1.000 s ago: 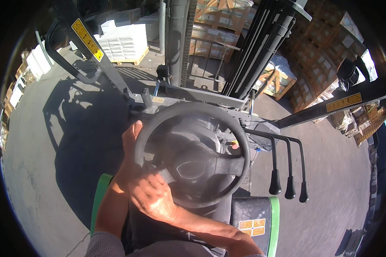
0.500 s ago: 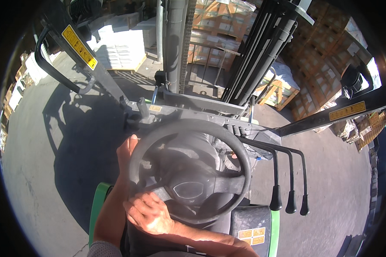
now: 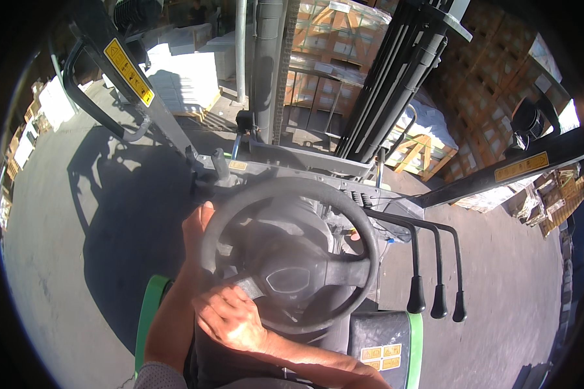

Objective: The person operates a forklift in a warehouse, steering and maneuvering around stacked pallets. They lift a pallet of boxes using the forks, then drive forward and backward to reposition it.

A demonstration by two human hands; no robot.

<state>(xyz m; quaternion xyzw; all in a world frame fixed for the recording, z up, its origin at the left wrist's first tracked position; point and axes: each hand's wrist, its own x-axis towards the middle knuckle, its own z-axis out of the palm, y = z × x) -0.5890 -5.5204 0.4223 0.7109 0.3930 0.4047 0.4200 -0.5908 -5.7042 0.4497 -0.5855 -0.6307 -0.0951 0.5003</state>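
Note:
In front of me is the black steering wheel (image 3: 292, 188) of a forklift, with a grey hub in its middle. My right hand (image 3: 232, 318) reaches across from the lower right, its fingers curled over the wheel's lower left rim. Beyond the left rim is my left hand (image 3: 196, 223), beside the wheel and partly behind it. One fingertip points up there; the other fingers are hidden, so I cannot tell what they hold. Ahead of the left hand a short dark lever (image 3: 220, 162) stands on the dashboard. To the right, three black-knobbed control levers (image 3: 438, 301) are untouched.
The lift mast (image 3: 269, 78) rises ahead, with wooden crates (image 3: 337, 39) beyond it. A white stack on a pallet (image 3: 182, 84) stands ahead left. Tall crate stacks (image 3: 480, 84) line the right. A grab handle (image 3: 91, 107) curves beside the left post.
The crates and the white stack have shifted slightly in view relative to the truck. My right hand has moved a little to the right with the rim; the left hand stays beside the wheel.

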